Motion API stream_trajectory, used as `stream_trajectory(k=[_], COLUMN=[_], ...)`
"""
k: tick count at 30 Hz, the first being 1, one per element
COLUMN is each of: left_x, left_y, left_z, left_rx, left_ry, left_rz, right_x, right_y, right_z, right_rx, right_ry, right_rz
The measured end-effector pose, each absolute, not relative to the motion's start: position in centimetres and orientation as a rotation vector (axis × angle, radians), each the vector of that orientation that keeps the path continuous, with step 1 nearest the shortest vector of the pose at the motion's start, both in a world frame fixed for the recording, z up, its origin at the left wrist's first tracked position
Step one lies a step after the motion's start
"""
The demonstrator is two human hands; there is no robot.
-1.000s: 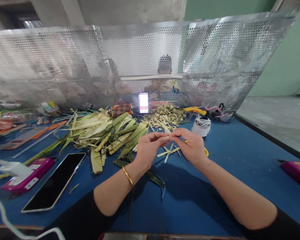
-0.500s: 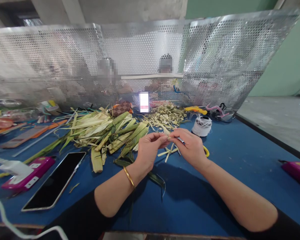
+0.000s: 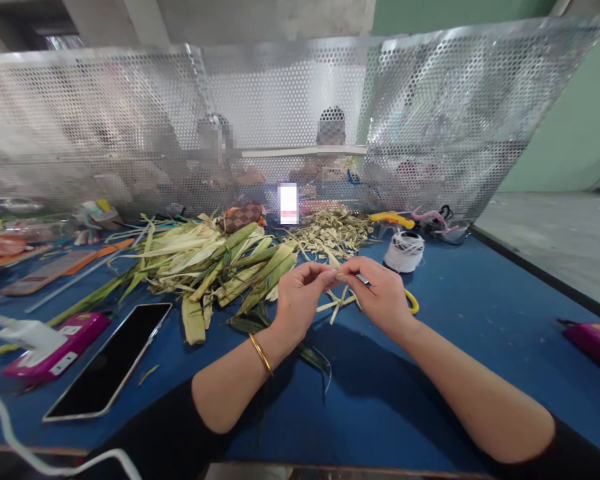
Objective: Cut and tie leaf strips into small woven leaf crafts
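Over the blue table (image 3: 380,413), my two hands meet at the fingertips. My left hand (image 3: 299,300) pinches a thin pale strip of corn husk (image 3: 333,259) between thumb and fingers. My right hand (image 3: 384,297) pinches the same strip just to the right; the part between the fingertips is mostly hidden. Below them lies a star-like piece of crossed husk strips (image 3: 337,305). A yellow loop handle (image 3: 413,302), perhaps of scissors, shows past my right hand. Beyond it stands a spool of white string (image 3: 404,253).
Corn husks (image 3: 220,263) are heaped left of centre, with small curled scraps (image 3: 330,230) behind my hands. A black-screened phone (image 3: 113,360) and a purple power strip (image 3: 60,353) lie left. A yellow-handled tool (image 3: 392,219) lies near the perforated metal screen (image 3: 290,100), behind which people sit.
My hands keep almost the same place and the same pinch. My left wrist has shifted very slightly to the right.
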State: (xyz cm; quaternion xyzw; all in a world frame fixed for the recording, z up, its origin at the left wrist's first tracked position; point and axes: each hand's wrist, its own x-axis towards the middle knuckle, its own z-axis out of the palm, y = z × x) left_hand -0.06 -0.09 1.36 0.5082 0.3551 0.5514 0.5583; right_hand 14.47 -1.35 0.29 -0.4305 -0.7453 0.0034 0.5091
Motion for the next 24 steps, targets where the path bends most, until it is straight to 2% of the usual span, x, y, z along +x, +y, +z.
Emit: stream_trajectory(k=[7,15,24], left_x=[-0.89,-0.43,-0.42], left_y=[0.45,0.20,0.24], left_z=[1.97,1.40,1.44], left_rx=[0.987,1.080,1.063], left_ry=[0.884,0.916,0.930], left_rz=[1.013,1.241,1.237], right_x=[14.50,14.42,13.80], right_y=[-1.40,-1.34,-1.69], right_z=[0.64,0.80,0.60], right_rx=[-0.977,-1.020,-1.062], right_ry=[-1.893,-1.940,-1.827], right_rz=[-0.003,0.099,0.145])
